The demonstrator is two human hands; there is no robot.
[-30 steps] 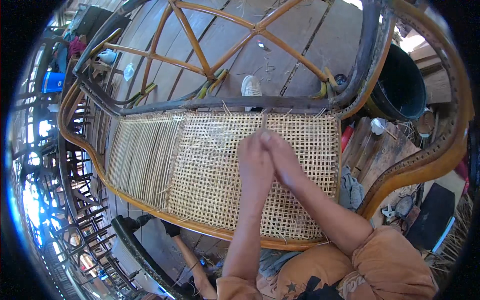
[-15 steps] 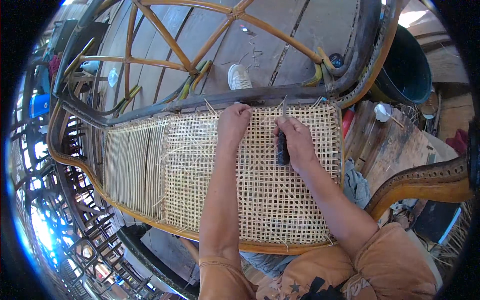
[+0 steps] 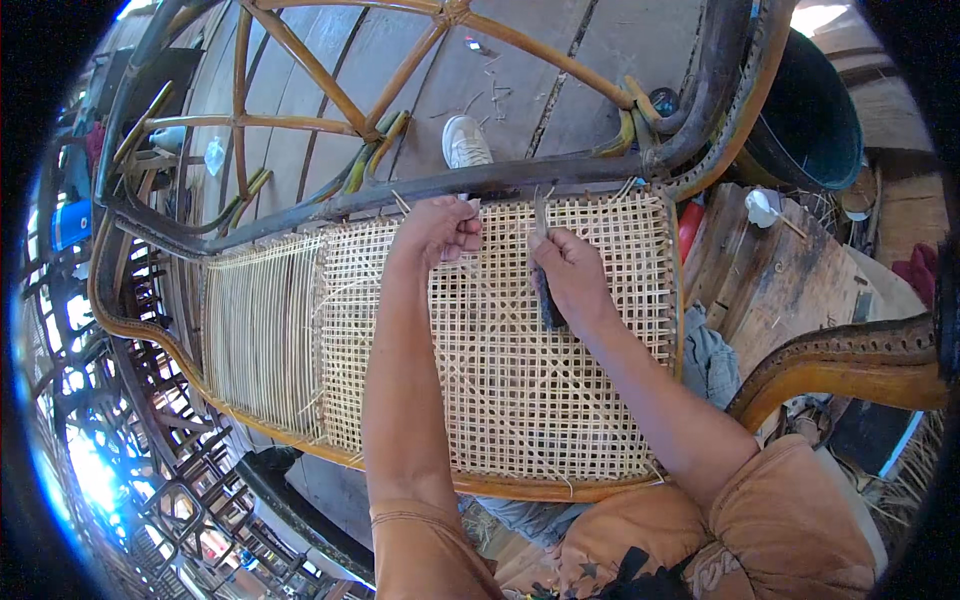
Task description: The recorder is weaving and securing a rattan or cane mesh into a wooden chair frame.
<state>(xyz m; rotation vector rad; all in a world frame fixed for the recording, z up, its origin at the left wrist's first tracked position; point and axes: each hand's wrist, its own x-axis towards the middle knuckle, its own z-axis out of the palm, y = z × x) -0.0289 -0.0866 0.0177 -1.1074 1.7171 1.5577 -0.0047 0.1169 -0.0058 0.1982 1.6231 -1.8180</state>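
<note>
The floor (image 3: 520, 95) is made of long grey wooden boards with dark gaps, and past the far edge of the woven seat (image 3: 530, 370) a white shoe (image 3: 465, 143) rests on it, with thin little scraps (image 3: 497, 97) and one tiny shiny thing (image 3: 478, 46) lying farther from the seat.

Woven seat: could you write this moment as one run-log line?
right grip: holding dark-handled knife | left grip: curled, contents unclear | woven seat: beneath both, left section mostly strung one way
</note>
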